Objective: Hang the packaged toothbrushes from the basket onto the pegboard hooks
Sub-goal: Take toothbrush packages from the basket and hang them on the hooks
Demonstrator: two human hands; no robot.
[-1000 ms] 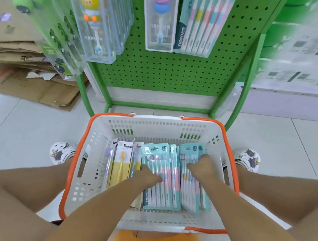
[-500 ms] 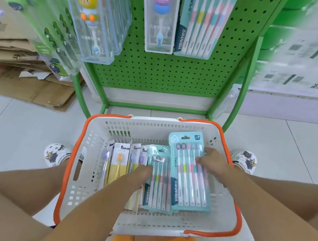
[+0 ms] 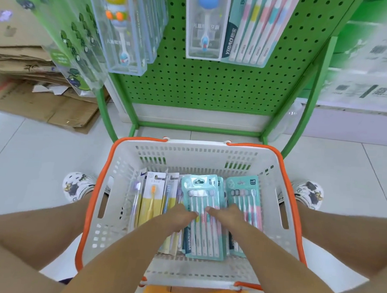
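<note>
Toothbrush packs lie in a white basket (image 3: 118, 187), and both hands are on the middle one.

Middle teal pack (image 3: 203, 216) lies flat on top of the pile, with the left hand (image 3: 180, 217) on its 9 o'clock edge and the right hand (image 3: 227, 216) on its 3 o'clock edge. Both thumbs press on its front; I cannot tell if the other fingers curl under it. Second teal pack (image 3: 247, 200) sits just beside it at 3 o'clock. Yellow pack (image 3: 151, 200) with an orange brush sits at 9 o'clock. Basket has an orange rim and stands on the floor between two shoes. Green pegboard (image 3: 213, 87) rises at 12 o'clock, with more packs hanging on it. Flat cardboard (image 3: 44, 102) lies at 10 o'clock.
</note>
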